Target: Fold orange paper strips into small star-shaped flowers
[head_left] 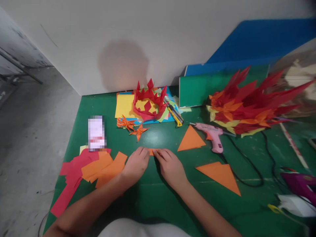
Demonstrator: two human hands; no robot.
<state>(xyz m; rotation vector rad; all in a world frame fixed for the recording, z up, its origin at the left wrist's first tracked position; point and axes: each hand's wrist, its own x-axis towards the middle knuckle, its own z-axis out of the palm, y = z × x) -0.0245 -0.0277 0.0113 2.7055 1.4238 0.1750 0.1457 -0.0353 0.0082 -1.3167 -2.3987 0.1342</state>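
Observation:
Between my two hands lies a small strip of orange paper (151, 152), low over the green table. My left hand (137, 161) pinches its left end, and my right hand (170, 164) closes on its right end with thumb and fingers. The fingers cover most of the paper, so its full shape is hidden. To the left lie loose orange paper pieces (112, 171) and red paper pieces (84, 164). Right of my hands rest two orange paper triangles, one upper (191, 140) and one lower (221, 174). Folded orange paper flowers (139, 132) sit just beyond my hands.
A red folded-paper crown (161, 108) stands on coloured sheets (123, 107) by the wall. Beside it lies a yellow box cutter (175, 115). A pink glue gun (208, 133) trails a black cord. A large red-orange paper piece (247, 108) fills the right back. A pixelated phone-like rectangle (96, 131) lies left.

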